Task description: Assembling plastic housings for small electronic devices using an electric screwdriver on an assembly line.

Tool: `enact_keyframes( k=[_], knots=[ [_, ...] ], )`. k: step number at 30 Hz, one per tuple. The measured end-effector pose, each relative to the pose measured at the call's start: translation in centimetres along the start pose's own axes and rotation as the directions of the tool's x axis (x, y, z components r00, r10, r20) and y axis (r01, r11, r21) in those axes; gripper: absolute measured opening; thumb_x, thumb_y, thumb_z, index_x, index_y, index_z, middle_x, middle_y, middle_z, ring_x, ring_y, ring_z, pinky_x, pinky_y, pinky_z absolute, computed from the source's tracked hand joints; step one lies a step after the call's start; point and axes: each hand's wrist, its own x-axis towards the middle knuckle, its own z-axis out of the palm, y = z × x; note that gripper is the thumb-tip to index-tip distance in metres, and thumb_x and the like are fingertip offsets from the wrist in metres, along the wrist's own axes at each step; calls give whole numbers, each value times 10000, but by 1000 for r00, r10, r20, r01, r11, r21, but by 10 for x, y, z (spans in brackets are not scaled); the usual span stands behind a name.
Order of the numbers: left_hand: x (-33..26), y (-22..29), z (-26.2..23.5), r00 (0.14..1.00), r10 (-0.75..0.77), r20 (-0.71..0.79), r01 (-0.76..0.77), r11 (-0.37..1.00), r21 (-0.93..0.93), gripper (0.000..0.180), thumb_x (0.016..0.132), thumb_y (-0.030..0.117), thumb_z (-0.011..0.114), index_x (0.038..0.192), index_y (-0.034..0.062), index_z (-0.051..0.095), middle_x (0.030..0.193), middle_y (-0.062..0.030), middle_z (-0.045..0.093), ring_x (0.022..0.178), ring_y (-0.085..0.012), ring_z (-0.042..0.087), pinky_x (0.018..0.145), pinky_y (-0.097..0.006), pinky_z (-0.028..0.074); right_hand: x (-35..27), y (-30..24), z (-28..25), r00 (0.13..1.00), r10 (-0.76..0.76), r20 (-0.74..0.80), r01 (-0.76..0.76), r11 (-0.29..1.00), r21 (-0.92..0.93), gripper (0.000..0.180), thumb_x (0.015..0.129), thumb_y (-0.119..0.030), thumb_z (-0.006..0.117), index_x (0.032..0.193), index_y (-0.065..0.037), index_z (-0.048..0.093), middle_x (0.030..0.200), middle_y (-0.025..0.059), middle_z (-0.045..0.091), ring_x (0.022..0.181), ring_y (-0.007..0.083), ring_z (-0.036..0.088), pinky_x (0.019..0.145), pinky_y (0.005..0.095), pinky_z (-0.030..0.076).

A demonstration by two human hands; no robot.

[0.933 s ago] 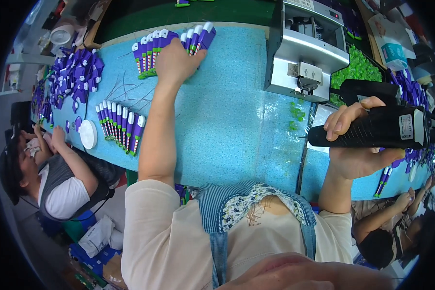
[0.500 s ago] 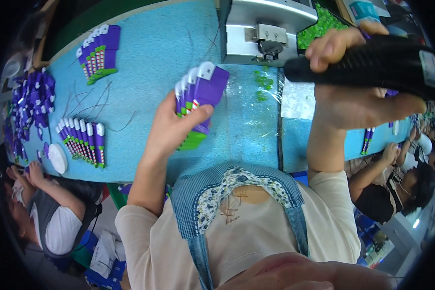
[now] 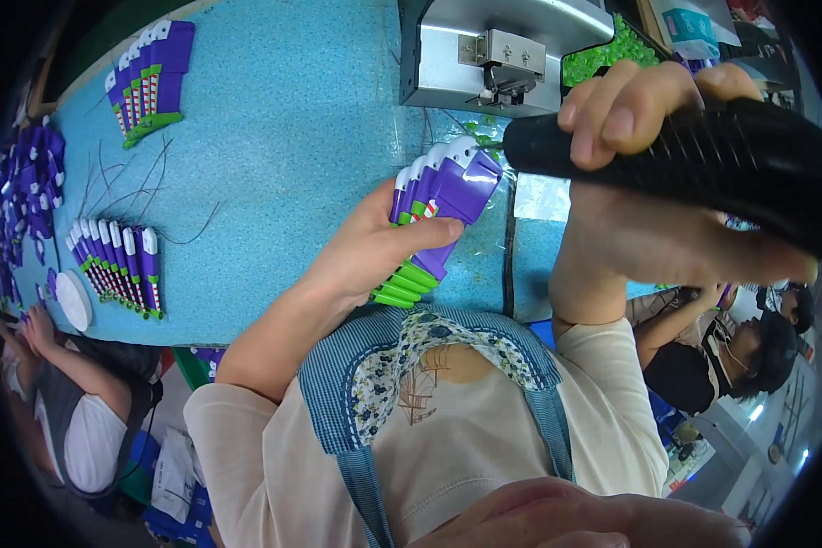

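Observation:
My left hand (image 3: pixel 365 239) grips a fanned bunch of flat purple plastic pieces (image 3: pixel 461 192) with white rounded tops and green ends, its thumb lying across them. My right hand (image 3: pixel 626 219) is wrapped round a thick black electric screwdriver (image 3: pixel 703 169), held level. The screwdriver's narrow end points left at the white top of the foremost piece; its bit is very close to that top, and I cannot tell whether it touches. Both hands are just in front of a grey metal machine (image 3: pixel 507 55) with a small metal fixture.
Two more fanned sets of purple pieces, an upper set (image 3: pixel 151 82) and a lower set (image 3: pixel 119 265), lie on the blue table (image 3: pixel 274 110). Purple parts (image 3: pixel 27 192) are heaped at far left, near a white disc (image 3: pixel 73 301). Green bits (image 3: pixel 626 46) fill a tray. Co-workers sit either side.
My left hand has carried the bunch of purple pieces rightward to the screwdriver's tip. The screwdriver has moved slightly left and down in my right hand. The whole view has shifted a little.

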Motion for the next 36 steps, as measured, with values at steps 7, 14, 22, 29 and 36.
enact_keyframes(
  k=[7,14,22,29,36],
  knots=[
    [-2,2,5,999,13,34,-13,1000,-8,531,782,113,738,1243,-12,506,995,-54,630,880,-117,595,773,-260,490,-7,7,4,996,19,91,-20,1000,16,1054,689,-923,292,1244,-45,470,813,131,611,561,210,566,540,338,461],
    [4,3,7,997,63,39,-63,998,7,472,786,81,714,1206,-11,519,990,-53,630,876,-116,594,784,-260,490,-11,10,5,995,49,88,-51,998,25,1076,663,-935,311,1252,-50,479,799,127,602,557,213,561,548,336,461],
    [10,3,5,995,97,25,-97,995,3,487,775,99,738,1203,1,527,995,-45,624,865,-111,590,768,-264,495,13,5,-14,986,57,158,-57,998,-4,1068,645,-946,324,1250,-79,482,826,121,596,567,207,551,565,348,460],
    [13,1,4,992,114,48,-114,993,16,484,772,107,746,1195,7,533,991,-41,624,850,-112,594,735,-270,510,14,2,22,960,72,-269,-149,948,-280,564,901,-547,537,1125,-48,400,753,109,631,594,206,644,536,323,554],
    [12,1,9,993,104,61,-104,995,4,454,770,87,738,1169,-1,538,974,-45,628,830,-110,602,713,-262,518,-1,0,-6,989,89,115,-91,996,11,1063,646,-946,321,1249,-85,481,834,118,595,565,205,549,573,351,460]
  ],
)
